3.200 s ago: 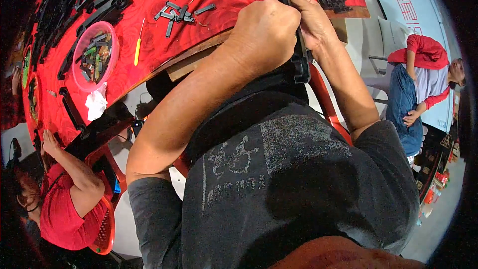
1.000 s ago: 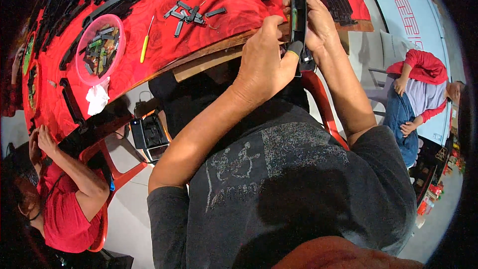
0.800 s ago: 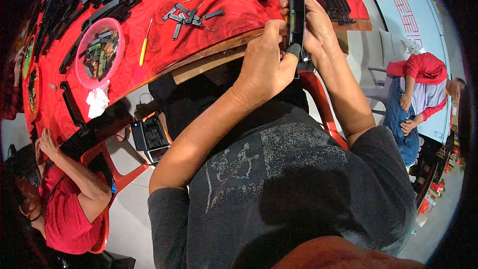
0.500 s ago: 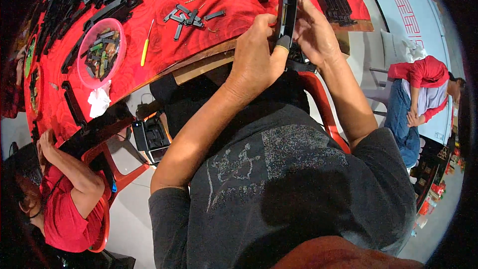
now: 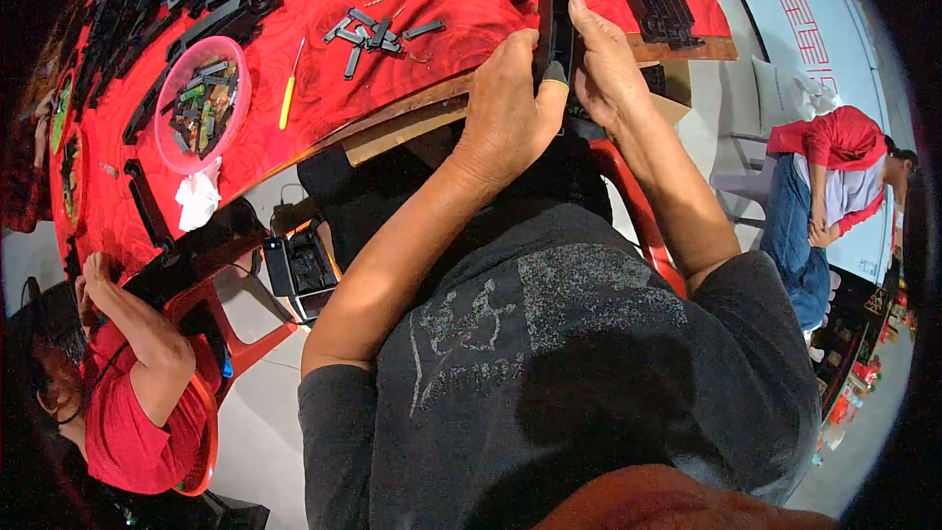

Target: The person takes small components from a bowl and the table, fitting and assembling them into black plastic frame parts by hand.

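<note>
Black plastic strip [image 5: 551, 10] stands on edge above the near rim of the red-clothed surface [image 5: 324, 79], where I grip it with both hands: left hand [image 5: 505, 113] fingers clenched around it, right hand [image 5: 603, 64] pressed alongside. Pink bowl [image 5: 201, 103] sits well apart.

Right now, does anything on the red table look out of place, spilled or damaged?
Nothing stands out. Both hands, left and right, hold a long black plastic part on edge. Small black pieces lie loose, the pink bowl stands upright, and a crumpled white tissue lies at the table edge.
</note>
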The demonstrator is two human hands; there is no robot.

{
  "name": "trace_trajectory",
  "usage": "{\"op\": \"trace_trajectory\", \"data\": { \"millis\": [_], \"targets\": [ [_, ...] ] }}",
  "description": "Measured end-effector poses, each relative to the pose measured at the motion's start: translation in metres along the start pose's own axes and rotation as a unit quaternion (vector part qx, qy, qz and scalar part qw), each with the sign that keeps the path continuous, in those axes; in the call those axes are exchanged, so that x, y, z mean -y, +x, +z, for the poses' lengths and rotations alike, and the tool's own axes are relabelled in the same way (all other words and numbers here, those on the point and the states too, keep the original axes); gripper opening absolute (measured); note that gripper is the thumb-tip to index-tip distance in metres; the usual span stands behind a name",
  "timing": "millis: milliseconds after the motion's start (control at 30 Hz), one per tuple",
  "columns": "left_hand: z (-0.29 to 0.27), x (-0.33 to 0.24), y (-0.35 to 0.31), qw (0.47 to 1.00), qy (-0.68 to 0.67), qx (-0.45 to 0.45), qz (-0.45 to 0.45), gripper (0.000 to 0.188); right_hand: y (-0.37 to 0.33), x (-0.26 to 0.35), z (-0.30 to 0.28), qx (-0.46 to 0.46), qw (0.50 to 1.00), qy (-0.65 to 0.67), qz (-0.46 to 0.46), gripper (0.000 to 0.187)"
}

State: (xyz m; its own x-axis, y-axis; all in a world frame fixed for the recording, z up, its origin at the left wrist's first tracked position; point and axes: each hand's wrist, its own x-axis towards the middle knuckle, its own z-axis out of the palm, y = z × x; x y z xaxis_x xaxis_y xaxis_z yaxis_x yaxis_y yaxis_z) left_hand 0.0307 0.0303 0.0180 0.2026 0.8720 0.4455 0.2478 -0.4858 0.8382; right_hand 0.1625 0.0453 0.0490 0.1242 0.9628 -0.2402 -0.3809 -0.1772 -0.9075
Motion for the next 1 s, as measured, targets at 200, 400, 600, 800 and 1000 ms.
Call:
{"op": "trace_trajectory", "data": {
  "millis": [200, 400, 600, 800, 1000],
  "targets": [
    [0.002, -0.003, 0.004, 0.998, -0.061, 0.011, -0.019, 0.021, 0.012, -0.011, -0.01, 0.044, 0.998, 0.037, 0.006, 0.028],
    [0.002, 0.004, 0.01, 0.998, -0.032, -0.004, -0.053, 0.045, 0.011, -0.006, 0.001, 0.012, 1.0, 0.026, 0.001, 0.027],
    [-0.012, 0.005, 0.036, 0.991, 0.08, 0.018, 0.106, 0.051, 0.006, 0.002, 0.0, 0.005, 1.0, -0.005, -0.011, 0.025],
    [-0.011, 0.005, 0.048, 0.981, 0.127, 0.118, 0.092, 0.032, 0.004, 0.002, -0.001, -0.005, 0.998, -0.061, 0.002, 0.026],
    [-0.008, 0.004, 0.042, 0.982, 0.097, 0.071, 0.145, 0.019, 0.007, 0.007, -0.012, -0.032, 0.995, -0.092, 0.035, 0.026]
  ]
}}
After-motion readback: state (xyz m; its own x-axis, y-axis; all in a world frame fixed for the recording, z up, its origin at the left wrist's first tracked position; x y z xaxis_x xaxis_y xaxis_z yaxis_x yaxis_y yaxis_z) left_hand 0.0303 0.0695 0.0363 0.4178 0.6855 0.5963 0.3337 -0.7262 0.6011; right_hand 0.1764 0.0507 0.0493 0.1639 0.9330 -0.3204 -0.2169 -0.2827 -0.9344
